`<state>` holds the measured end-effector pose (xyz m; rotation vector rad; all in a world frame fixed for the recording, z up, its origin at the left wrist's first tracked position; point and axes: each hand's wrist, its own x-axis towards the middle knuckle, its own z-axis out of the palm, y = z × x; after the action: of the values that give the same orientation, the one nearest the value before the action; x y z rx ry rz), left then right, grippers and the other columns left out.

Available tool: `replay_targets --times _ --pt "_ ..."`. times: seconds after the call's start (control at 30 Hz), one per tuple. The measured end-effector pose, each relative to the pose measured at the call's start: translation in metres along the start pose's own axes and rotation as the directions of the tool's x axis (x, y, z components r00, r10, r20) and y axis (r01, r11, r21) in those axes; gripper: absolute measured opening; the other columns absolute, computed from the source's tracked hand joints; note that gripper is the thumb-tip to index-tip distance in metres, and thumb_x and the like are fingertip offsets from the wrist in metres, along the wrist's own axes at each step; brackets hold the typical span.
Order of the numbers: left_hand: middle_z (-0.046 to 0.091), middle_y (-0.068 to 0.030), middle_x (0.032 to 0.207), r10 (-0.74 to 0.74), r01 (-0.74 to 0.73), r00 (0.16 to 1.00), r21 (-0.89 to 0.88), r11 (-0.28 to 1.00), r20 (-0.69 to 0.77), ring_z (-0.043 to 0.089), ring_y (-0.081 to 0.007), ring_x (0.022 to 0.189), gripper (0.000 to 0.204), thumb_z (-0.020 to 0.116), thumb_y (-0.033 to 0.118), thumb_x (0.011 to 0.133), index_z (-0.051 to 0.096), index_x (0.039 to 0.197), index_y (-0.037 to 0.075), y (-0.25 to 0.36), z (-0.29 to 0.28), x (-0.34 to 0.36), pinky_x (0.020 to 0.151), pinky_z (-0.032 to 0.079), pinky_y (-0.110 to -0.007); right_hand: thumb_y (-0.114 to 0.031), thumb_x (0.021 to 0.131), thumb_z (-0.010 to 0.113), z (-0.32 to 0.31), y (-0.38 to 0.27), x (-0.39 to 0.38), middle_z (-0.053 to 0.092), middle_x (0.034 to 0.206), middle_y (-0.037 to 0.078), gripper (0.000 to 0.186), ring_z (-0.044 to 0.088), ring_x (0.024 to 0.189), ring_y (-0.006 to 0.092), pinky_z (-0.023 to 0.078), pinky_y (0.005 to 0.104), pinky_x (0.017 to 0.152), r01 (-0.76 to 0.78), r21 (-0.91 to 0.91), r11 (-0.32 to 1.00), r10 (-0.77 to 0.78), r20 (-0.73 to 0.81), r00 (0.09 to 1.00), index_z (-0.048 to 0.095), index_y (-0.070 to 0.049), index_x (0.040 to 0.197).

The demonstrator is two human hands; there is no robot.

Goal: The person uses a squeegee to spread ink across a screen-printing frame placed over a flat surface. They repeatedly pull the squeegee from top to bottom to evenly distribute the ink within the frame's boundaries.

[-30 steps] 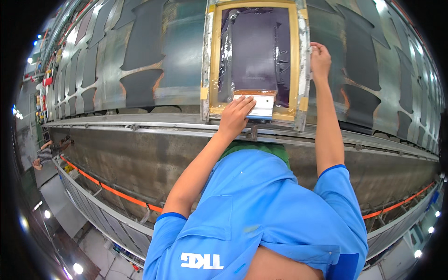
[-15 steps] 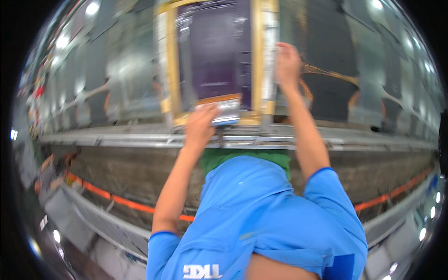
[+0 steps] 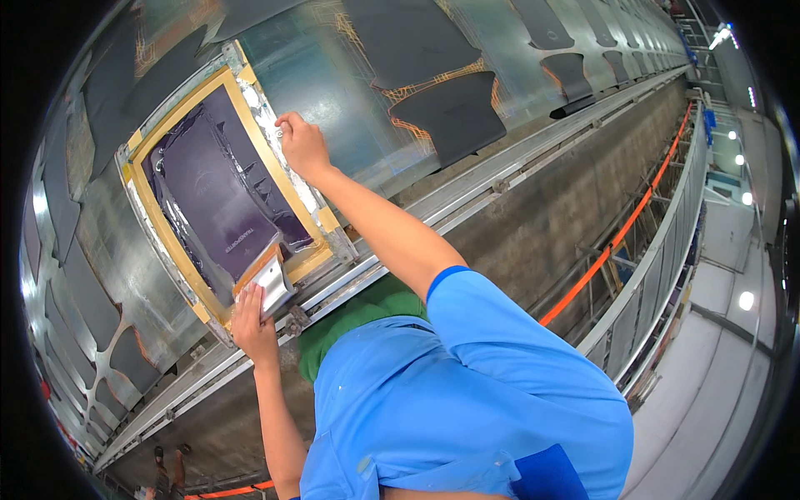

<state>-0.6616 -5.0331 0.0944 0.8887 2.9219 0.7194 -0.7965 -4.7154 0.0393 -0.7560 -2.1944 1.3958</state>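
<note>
A screen-printing frame (image 3: 305, 223) with yellow tape on its border lies on the long table at centre left, dark purple ink (image 3: 208, 190) spread inside it with glossy smears along the sides. A squeegee (image 3: 275, 290) with a silver holder and orange-brown blade rests at the screen's near end. My left hand (image 3: 255, 323) grips it, fingers over the metal. My right hand (image 3: 302, 148) is closed on the right outer edge of the frame, near its upper half, fingertips pinched at the metal side.
Dark cut panels (image 3: 442, 117) line the metal table (image 3: 308, 79) on both sides. A metal rail (image 3: 533, 167) runs along its near edge. An orange strip (image 3: 617, 237) and railing (image 3: 667, 275) follow the walkway behind me. Another person's legs (image 3: 171, 471) show at lower left.
The view has swung round, so the frame now sits tilted at left and more of the line to my right shows. Both hands stay on the squeegee and frame.
</note>
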Motion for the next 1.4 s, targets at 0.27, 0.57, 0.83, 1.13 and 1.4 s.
replay_targets --times 0.27,0.57,0.83,1.13,1.4 --pt "0.069 -0.0040 0.131 0.090 -0.091 0.996 0.104 0.990 0.015 0.061 -0.0273 0.126 0.062 0.060 -0.012 0.070 0.070 0.125 0.013 -0.006 0.012 -0.015 0.105 0.046 -0.045 -0.015 0.099 0.051 -0.004 -0.001 -0.002 0.067 0.071 0.018 0.017 0.067 0.072 0.0404 0.050 0.0499 0.069 -0.049 -0.036 0.998 0.048 -0.018 0.999 0.067 -0.007 0.101" --pt "0.073 -0.0091 0.113 -0.012 0.015 1.000 0.129 0.991 -0.023 0.070 -0.0299 0.098 0.059 0.060 -0.012 0.076 0.071 0.124 0.022 -0.092 0.004 0.192 0.084 0.054 -0.042 -0.016 0.100 0.052 -0.015 -0.001 -0.007 0.063 0.065 0.017 0.017 0.066 0.064 0.0367 0.048 0.0461 0.062 -0.069 -0.013 0.998 0.069 -0.010 0.998 0.067 -0.007 0.103" --pt "0.073 -0.0117 0.110 -0.105 0.100 0.994 0.156 0.983 0.023 0.070 -0.0320 0.099 0.043 0.067 0.004 0.081 0.073 0.121 0.019 -0.139 -0.011 0.342 0.087 0.053 -0.038 -0.015 0.101 0.052 -0.011 -0.002 -0.008 0.059 0.060 0.016 0.017 0.062 0.057 0.0335 0.045 0.0437 0.058 -0.029 0.013 1.000 0.029 -0.022 0.999 0.066 -0.007 0.102" --pt "0.074 -0.0081 0.116 0.136 -0.134 0.990 0.087 0.987 -0.025 0.069 -0.0270 0.108 0.047 0.064 -0.011 0.074 0.075 0.112 0.013 -0.051 0.015 0.132 0.087 0.053 -0.040 -0.016 0.100 0.052 -0.013 0.003 -0.002 0.062 0.064 0.018 0.017 0.064 0.062 0.0366 0.046 0.0460 0.061 -0.052 0.021 0.998 0.052 -0.040 0.998 0.066 -0.008 0.103" --pt "0.074 -0.0050 0.118 0.159 -0.156 0.986 0.061 0.986 -0.049 0.068 -0.0247 0.112 0.054 0.059 -0.015 0.073 0.075 0.113 0.016 -0.039 0.017 0.058 0.092 0.051 -0.039 -0.015 0.100 0.051 -0.008 0.009 -0.004 0.062 0.065 0.018 0.017 0.064 0.062 0.0372 0.047 0.0457 0.061 -0.060 0.016 0.998 0.060 -0.007 0.998 0.066 -0.006 0.102"
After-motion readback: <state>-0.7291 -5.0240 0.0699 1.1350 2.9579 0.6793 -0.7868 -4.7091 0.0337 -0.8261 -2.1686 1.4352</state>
